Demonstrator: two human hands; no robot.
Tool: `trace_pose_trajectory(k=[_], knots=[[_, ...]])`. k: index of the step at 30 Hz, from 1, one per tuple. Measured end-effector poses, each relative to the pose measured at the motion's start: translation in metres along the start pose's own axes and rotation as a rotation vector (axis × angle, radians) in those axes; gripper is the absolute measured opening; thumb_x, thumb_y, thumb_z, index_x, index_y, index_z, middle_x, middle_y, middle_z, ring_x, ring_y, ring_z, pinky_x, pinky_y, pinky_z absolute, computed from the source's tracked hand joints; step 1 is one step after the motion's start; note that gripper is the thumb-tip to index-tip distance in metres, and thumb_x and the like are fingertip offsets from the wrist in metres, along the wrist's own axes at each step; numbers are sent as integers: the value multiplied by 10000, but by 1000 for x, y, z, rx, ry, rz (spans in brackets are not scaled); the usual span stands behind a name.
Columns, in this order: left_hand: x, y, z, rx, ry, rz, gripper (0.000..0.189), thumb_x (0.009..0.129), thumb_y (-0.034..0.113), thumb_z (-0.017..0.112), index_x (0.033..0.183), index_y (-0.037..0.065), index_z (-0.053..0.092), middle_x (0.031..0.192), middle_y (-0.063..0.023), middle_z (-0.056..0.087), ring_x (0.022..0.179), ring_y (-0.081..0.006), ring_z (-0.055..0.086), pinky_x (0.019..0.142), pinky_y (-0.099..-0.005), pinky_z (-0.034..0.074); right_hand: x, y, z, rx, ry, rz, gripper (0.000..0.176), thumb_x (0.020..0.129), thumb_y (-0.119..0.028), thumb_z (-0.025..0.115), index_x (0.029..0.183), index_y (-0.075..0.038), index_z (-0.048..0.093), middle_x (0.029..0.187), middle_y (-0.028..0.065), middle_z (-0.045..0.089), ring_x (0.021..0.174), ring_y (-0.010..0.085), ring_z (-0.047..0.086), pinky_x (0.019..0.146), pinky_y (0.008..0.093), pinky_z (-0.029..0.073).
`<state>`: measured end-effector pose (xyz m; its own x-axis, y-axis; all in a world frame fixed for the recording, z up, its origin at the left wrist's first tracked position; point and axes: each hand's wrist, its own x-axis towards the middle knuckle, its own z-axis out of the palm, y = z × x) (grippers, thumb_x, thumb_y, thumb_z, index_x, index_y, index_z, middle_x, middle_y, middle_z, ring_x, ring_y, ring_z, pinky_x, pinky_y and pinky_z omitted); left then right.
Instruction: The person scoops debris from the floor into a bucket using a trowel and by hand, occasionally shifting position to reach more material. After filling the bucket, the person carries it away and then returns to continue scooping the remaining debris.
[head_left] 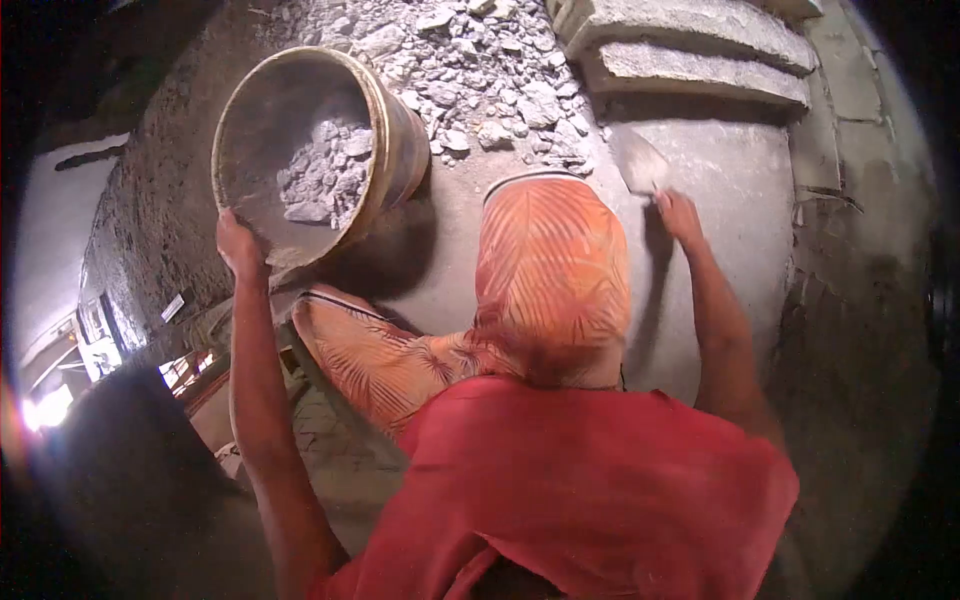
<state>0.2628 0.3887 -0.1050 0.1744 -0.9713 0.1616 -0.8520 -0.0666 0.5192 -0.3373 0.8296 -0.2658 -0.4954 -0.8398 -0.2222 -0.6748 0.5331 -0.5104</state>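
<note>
My left hand is closed on the near rim of a large bucket, which tilts so that its mouth faces me. Grey rubble lies inside, against the bucket's right wall. Off to the right, my right hand grips the handle of a trowel. Its flat, pale blade points away from me, low over the grey floor near the edge of the rubble heap. Most of the handle is hidden in my fingers.
A heap of broken grey rubble spreads beyond my knees. Concrete steps rise at the back right. My knee in orange patterned cloth stands between the bucket and the trowel. A dark rough wall runs along the left.
</note>
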Motion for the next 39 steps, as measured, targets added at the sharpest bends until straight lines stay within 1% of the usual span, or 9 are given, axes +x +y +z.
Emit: trace_pose_trajectory(k=[7, 10, 16, 20, 24, 31, 34, 37, 39], knots=[[-10, 38, -16, -295, -80, -396, 451, 973, 384, 397, 999, -8, 618, 817, -107, 602, 784, -202, 581, 698, -384, 456, 149, -104, 39, -3, -170, -102, 468, 905, -383, 430, 857, 30, 647, 923, 295, 611, 912, 443, 587, 816, 485, 450], [-1, 7, -10, -612, -152, -342, 457, 969, 392, 408, 998, -10, 623, 847, -120, 620, 790, -219, 580, 704, -383, 454, 179, -163, 62, 17, -113, -118, 422, 911, -323, 428, 856, 29, 654, 905, 283, 625, 889, 434, 603, 787, 487, 465], [7, -1, -9, -110, 18, -169, 479, 971, 393, 389, 1059, -20, 614, 985, -164, 642, 839, -265, 582, 775, -408, 447, 247, -165, 118, -163, 113, -466, 325, 891, -198, 411, 815, 43, 616, 867, 250, 632, 846, 396, 612, 768, 487, 469], [3, 19, -10, -301, -4, -333, 500, 970, 406, 367, 1087, -16, 608, 1035, -211, 627, 880, -309, 583, 806, -423, 435, 224, -189, 95, 55, 167, -285, 410, 935, -304, 408, 835, 43, 602, 883, 285, 601, 847, 459, 562, 756, 502, 434], [-7, 35, -23, -76, -46, -265, 506, 966, 402, 374, 1139, -21, 591, 1085, -239, 613, 970, -350, 590, 836, -431, 430, 224, -180, 107, 92, 215, -394, 390, 927, -295, 416, 804, 33, 589, 823, 255, 598, 813, 432, 568, 736, 479, 438], [-11, 36, -22, -192, 16, -196, 491, 967, 389, 388, 1088, -37, 599, 971, -243, 627, 906, -355, 591, 796, -440, 429, 213, -195, 45, 129, 61, -338, 339, 931, -247, 378, 844, 13, 577, 844, 235, 602, 816, 407, 578, 728, 451, 446], [-12, 23, -19, -225, 32, -101, 490, 963, 388, 393, 1056, -45, 602, 944, -252, 621, 871, -362, 586, 774, -448, 426, 220, -205, 14, -13, 211, -621, 374, 921, -311, 435, 855, 30, 572, 706, 175, 590, 691, 278, 580, 668, 407, 454], [-6, 21, -18, -246, 31, -105, 485, 957, 385, 399, 1030, -47, 606, 946, -264, 615, 861, -376, 580, 767, -451, 424, 209, -243, -32, 176, 14, -311, 405, 921, -352, 456, 846, 25, 582, 661, 113, 568, 634, 193, 530, 627, 350, 437], [-16, 39, -26, -336, 32, -218, 477, 953, 377, 397, 1024, -43, 611, 953, -271, 616, 870, -398, 576, 775, -458, 422, 169, -306, -85, 210, -67, -265, 412, 935, -341, 438, 834, 35, 575, 669, 188, 565, 611, 272, 537, 611, 408, 433]])
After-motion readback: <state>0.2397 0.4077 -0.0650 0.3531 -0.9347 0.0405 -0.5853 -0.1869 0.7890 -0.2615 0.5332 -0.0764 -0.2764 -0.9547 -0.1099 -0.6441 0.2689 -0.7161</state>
